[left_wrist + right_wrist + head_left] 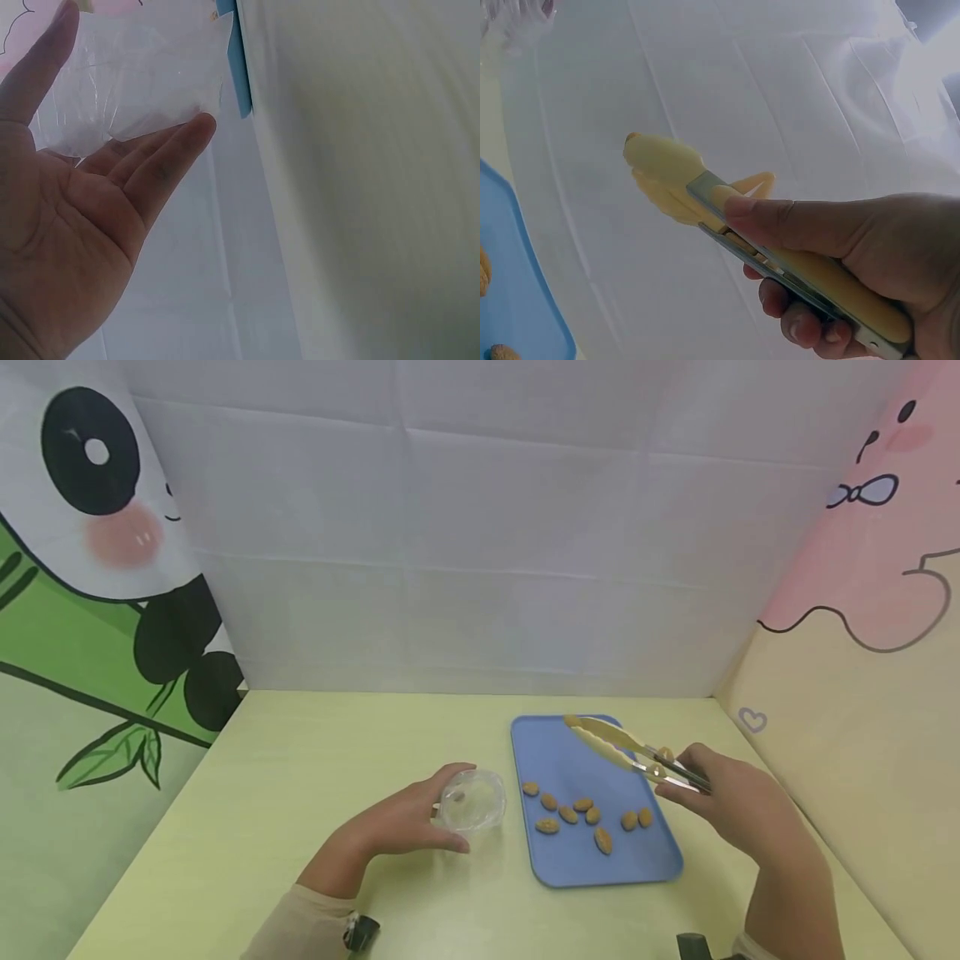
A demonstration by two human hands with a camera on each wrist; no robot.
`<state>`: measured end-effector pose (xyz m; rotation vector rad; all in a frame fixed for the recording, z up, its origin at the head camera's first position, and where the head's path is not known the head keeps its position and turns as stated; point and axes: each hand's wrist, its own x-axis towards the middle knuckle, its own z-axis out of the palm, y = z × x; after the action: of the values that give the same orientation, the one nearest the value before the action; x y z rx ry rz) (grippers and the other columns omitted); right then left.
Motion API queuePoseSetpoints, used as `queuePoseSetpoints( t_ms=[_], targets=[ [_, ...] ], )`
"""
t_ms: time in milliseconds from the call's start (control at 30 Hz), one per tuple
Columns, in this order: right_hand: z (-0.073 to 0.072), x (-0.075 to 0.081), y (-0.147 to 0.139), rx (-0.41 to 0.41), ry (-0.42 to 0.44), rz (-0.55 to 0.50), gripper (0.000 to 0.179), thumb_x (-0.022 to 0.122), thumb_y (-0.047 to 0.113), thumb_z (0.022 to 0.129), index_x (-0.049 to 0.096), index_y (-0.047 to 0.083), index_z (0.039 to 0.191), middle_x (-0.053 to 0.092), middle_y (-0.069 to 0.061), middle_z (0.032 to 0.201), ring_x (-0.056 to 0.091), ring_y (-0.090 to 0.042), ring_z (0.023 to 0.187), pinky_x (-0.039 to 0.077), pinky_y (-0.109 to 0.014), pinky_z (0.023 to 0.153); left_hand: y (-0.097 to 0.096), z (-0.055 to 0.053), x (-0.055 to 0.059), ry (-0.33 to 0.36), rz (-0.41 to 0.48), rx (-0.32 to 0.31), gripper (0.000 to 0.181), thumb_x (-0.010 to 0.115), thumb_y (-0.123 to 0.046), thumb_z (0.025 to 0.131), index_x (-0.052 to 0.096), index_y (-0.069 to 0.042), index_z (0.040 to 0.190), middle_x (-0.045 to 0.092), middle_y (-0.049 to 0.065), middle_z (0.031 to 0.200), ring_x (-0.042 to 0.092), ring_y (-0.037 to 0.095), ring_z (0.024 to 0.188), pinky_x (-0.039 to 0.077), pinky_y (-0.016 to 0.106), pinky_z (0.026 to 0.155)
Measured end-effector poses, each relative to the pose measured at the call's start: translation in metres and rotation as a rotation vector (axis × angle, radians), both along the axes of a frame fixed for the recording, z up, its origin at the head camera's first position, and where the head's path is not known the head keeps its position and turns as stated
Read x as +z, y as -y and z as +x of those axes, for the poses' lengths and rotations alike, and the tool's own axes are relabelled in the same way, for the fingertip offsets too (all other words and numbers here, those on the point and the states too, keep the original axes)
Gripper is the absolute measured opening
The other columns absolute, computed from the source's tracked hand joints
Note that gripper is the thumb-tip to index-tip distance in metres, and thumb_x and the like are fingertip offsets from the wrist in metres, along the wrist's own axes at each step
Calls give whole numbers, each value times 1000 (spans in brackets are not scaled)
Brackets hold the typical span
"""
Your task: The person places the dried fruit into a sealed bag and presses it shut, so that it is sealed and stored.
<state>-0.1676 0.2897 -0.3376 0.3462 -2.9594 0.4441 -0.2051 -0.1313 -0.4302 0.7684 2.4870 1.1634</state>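
My left hand (408,818) holds a clear plastic cup (472,800) left of the blue tray (547,752). In the left wrist view the thumb lies along one side of the cup (150,75) and the fingers along the other. Whether its base touches the table I cannot tell. My right hand (738,802) grips yellow-tipped metal tongs (611,732) over the tray's far right part. A brown nut (572,721) is pinched at their tips, mostly hidden by them in the right wrist view. Several oval brown nuts (603,841) lie scattered on the tray.
The pale yellow table (330,735) meets a white cloth backdrop (487,527) at its far edge. Printed cartoon panels stand on both sides, a panda (127,543) at left and a pink figure (862,577) at right.
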Motion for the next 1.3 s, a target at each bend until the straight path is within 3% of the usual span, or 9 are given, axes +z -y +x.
queuePoseSetpoints(
  t_ms=[200, 367, 633, 733, 967, 1300],
  targets=[
    [9, 10, 14, 29, -21, -10, 33, 65, 56, 88, 57, 24, 94, 45, 9, 66, 41, -8, 58, 33, -27, 55, 0, -1, -2, 11, 2, -6, 99, 84, -46, 74, 25, -30, 152, 53, 8, 136, 55, 24, 119, 48, 44, 96],
    [16, 14, 22, 61, -60, -19, 28, 68, 53, 87, 57, 27, 92, 44, 12, 65, 40, -4, 58, 33, -25, 54, 0, -2, -3, 20, 11, -7, 97, 84, -46, 74, 25, -37, 150, 52, 7, 137, 55, 23, 120, 48, 44, 96],
    [23, 16, 37, 103, -58, -28, 25, 66, 57, 86, 58, 34, 92, 45, 19, 64, 41, 0, 58, 34, -23, 55, 1, -1, -2, 15, -8, -9, 98, 82, -54, 72, 23, -42, 149, 51, 6, 140, 54, 23, 122, 49, 43, 95],
    [26, 16, 43, 136, -55, -37, 23, 65, 57, 87, 58, 35, 90, 50, 24, 65, 41, 1, 57, 35, -22, 55, 0, -1, -1, 16, -6, -5, 97, 82, -52, 73, 23, -40, 150, 51, 6, 140, 54, 24, 122, 48, 44, 96],
    [31, 16, 54, 208, -88, -52, 25, 69, 55, 85, 57, 34, 92, 41, 22, 64, 38, 4, 56, 34, -21, 54, -1, 1, 3, 26, 2, -3, 95, 84, -42, 75, 25, -36, 150, 54, 7, 135, 55, 24, 119, 48, 43, 96],
    [34, 14, 69, 275, -82, -66, 24, 71, 53, 83, 56, 36, 92, 43, 26, 63, 38, 5, 56, 35, -20, 54, 2, 5, 9, 55, 17, -26, 94, 81, -49, 76, 22, -44, 148, 54, 3, 136, 55, 23, 122, 47, 43, 100]
  ],
)
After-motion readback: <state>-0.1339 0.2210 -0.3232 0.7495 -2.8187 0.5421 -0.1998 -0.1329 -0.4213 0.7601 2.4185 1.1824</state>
